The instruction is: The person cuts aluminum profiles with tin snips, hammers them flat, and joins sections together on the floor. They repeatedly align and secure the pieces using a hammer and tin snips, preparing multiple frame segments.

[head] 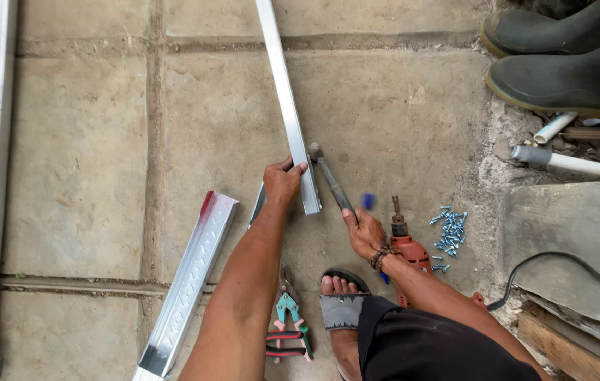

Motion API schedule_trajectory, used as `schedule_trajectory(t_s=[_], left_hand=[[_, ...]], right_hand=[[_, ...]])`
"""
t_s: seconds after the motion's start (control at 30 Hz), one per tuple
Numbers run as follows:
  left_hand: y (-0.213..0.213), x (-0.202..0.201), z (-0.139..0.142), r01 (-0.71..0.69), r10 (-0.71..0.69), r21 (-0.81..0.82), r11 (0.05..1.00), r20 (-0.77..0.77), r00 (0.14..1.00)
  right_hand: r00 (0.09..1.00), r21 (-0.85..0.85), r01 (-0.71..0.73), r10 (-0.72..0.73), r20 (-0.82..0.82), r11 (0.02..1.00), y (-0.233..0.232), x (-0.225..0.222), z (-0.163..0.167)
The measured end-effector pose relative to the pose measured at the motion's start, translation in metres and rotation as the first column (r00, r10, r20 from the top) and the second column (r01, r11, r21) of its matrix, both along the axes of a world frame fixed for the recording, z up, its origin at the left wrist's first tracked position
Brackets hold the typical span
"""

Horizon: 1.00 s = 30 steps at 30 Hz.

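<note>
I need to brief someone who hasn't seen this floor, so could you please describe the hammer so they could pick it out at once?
Start at the long metal channel running down the concrete floor from the top edge. At its near end, the left hand steadies it, and the hammer lies just to its right, gripped by the right hand. Unlike the orange drill beside it, it is slim, dark-handled and small-headed.

Metal strip (287, 106) lies mid-floor; hammer (330, 180) just right of it, drill (406, 243) and screws (448, 233) further right, snips (289, 324) below.
</note>
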<state>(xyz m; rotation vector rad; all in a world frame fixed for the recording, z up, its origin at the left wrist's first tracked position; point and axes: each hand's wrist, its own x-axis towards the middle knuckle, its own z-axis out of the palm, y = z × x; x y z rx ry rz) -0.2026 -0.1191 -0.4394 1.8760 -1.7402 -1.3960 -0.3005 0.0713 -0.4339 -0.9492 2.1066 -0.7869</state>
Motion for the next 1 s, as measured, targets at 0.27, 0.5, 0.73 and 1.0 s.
schedule_trajectory(t_s=[0.27, 0.5, 0.73, 1.0], left_hand=[[0.002, 0.002, 0.0, -0.002, 0.002, 0.015, 1.0, 0.009, 1.0], [0.006, 0.0, 0.004, -0.076, 0.081, 0.106, 0.992, -0.047, 0.996], [0.003, -0.001, 0.003, -0.03, 0.03, 0.006, 1.0, 0.016, 0.999], [0.006, 0.004, 0.002, -0.041, 0.042, 0.049, 0.998, -0.014, 0.999]], right_hand=[[0.982, -0.167, 0.096, -0.066, 0.177, 0.981, -0.001, 0.004, 0.001], [0.977, -0.122, 0.117, -0.092, 0.192, 0.986, 0.005, 0.001, 0.003], [1.0, -0.086, -0.017, 0.017, -0.001, 0.996, 0.0, 0.003, 0.003], [0.971, -0.098, 0.136, -0.113, 0.209, 0.986, 0.023, 0.014, 0.0]])
